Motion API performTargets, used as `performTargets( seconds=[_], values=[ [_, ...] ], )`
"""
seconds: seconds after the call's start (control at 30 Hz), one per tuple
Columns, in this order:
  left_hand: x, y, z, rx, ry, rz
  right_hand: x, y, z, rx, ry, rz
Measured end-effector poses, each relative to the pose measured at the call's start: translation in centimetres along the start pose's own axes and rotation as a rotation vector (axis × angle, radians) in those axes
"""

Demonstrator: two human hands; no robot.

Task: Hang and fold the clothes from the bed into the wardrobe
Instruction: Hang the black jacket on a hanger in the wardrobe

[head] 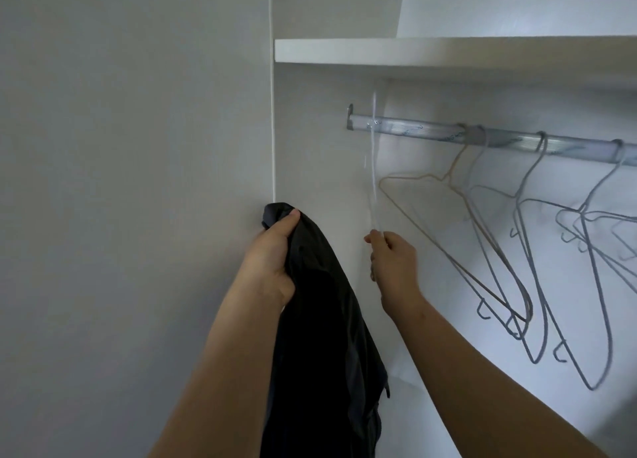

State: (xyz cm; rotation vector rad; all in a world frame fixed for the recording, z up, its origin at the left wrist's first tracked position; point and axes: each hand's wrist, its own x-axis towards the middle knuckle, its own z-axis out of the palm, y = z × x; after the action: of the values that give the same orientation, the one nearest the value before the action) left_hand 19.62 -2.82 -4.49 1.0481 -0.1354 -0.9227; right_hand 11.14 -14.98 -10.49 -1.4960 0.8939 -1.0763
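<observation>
Inside the wardrobe (324,140), at the left end of the rail (431,131), a pale hanger (373,181) hung straight down is pinched low by the right hand (394,262), grip narrow. Just left of it, the dark garment (324,319) is held bunched in the left hand (270,254), draping downward. Print on the rail can't be read tbh.

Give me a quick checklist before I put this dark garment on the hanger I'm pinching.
1. Left hand grips the dark garment: ok.
2. Right hand pinches the pale hanger: ok.
3. Pale hanger clear of the rod: cannot tell, it is blurred.
4. Garment opened out for the hanger: not ok, it hangs bunched.
5. Bare rod space left of the wire hangers: ok.
</observation>
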Motion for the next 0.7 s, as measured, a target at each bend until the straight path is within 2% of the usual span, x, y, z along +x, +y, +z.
performTargets(
  seconds=[0.47, 0.57, 0.7],
  values=[
    [-5.3, -6.4, 0.5, 0.079, -0.198, -0.236, -15.5, 1.4, -11.1, -0.025, 0.158, 0.156],
    [-7.5, -8.6, 1.6, 0.123, -0.247, -0.275, -18.5, 1.5, -13.9, -0.025, 0.155, 0.163],
    [-9.2, -10.5, 3.1, 0.174, -0.315, -0.291, -21.1, 0.7, -16.8, -0.119, 0.058, 0.152]
  ],
)
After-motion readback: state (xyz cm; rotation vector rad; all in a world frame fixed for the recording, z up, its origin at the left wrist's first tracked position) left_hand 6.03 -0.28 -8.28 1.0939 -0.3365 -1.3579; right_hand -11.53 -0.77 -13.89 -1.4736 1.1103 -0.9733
